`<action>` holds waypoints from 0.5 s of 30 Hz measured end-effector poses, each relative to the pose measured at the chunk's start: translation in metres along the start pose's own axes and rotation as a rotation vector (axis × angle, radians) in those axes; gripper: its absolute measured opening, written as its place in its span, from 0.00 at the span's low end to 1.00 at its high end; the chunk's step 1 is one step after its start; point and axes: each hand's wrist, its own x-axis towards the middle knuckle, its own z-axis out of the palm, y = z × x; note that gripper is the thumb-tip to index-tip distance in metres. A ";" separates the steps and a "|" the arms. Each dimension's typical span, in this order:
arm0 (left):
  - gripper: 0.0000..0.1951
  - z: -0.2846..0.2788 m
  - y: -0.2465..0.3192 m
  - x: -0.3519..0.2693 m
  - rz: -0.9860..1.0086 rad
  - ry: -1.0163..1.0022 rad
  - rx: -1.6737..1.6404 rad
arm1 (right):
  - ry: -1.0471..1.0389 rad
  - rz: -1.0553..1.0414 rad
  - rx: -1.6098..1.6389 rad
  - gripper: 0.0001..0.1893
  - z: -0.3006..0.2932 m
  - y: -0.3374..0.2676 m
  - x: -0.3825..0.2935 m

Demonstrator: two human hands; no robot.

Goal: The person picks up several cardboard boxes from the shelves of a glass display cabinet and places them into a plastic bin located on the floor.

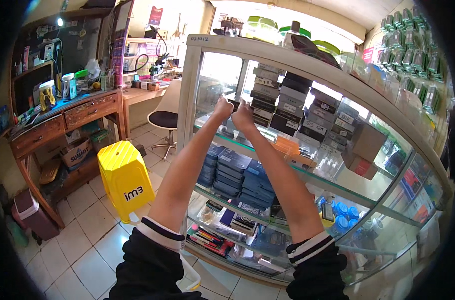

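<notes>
Both my arms stretch forward into the upper part of a glass display cabinet (187, 93). My left hand (223, 108) and my right hand (243, 116) are close together above the glass shelf, fingers curled. Between them a small dark box (233, 105) shows, gripped from either side and mostly covered by the hands. Just right of my right hand rise stacks of phone-sized boxes (287, 108), many with handwritten labels. An orange pack (286, 145) lies flat in front of those stacks. On the shelf below are piles of dark blue flat boxes (233, 159).
A yellow plastic stool (126, 180) stands on the tiled floor at left, with a swivel chair (167, 108) behind it. A wooden workbench (88, 110) lines the left wall. Lidded jars (261, 28) stand on the cabinet top. Packaged accessories (411, 45) hang at right.
</notes>
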 end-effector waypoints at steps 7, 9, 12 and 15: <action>0.28 -0.005 -0.005 -0.007 -0.007 0.035 -0.041 | -0.120 0.069 0.328 0.37 -0.001 0.010 0.007; 0.28 -0.011 0.007 -0.019 0.034 0.128 -0.030 | -0.051 0.032 0.412 0.36 0.009 0.019 0.011; 0.22 -0.004 0.040 -0.056 -0.020 0.221 -0.052 | 0.033 0.152 0.534 0.33 0.003 0.026 0.001; 0.18 -0.015 0.044 -0.080 0.028 0.311 -0.029 | 0.037 0.225 0.989 0.29 -0.016 -0.012 -0.046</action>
